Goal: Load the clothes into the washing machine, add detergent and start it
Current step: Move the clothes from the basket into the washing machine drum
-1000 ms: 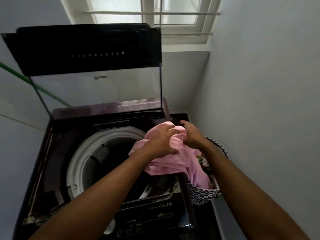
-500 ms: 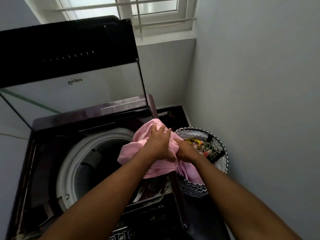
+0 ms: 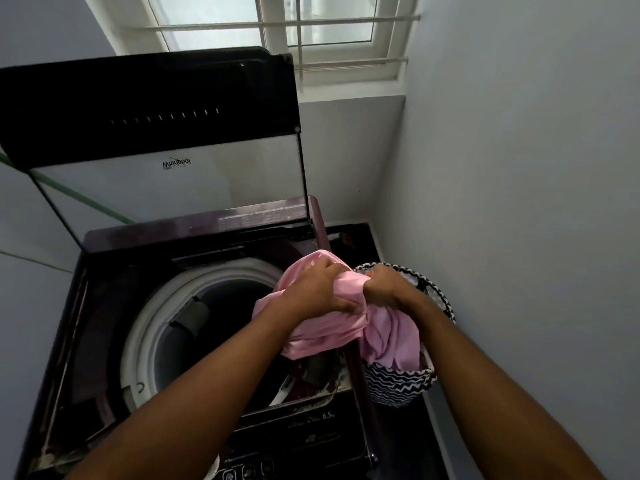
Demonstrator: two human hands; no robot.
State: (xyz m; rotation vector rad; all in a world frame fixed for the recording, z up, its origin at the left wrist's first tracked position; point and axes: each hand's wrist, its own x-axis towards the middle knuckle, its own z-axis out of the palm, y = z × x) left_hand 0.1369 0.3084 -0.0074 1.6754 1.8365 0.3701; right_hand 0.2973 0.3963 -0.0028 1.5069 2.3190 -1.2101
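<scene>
Grey-walled laundry corner, top-loader open, your two hands bunching a pink garment at its right edge.

Nearest you, the control panel (image 3: 298, 441) shows "6.5 kg" in white print; other panel text too blurred to read. Your left hand (image 3: 317, 289) and right hand (image 3: 384, 284) both have fingers curled tight into the pink garment (image 3: 346, 323), which hangs over the right rim of the washing machine (image 3: 104, 306), part above the drum (image 3: 207, 327), part draping into the black-and-white zigzag basket (image 3: 398, 386) just beside the machine. Behind, the raised glass lid (image 3: 166, 140) carries a "Whirlpool" logo, seen mirrored through the glass. Farthest back, a barred white window (image 3: 294, 26).
</scene>
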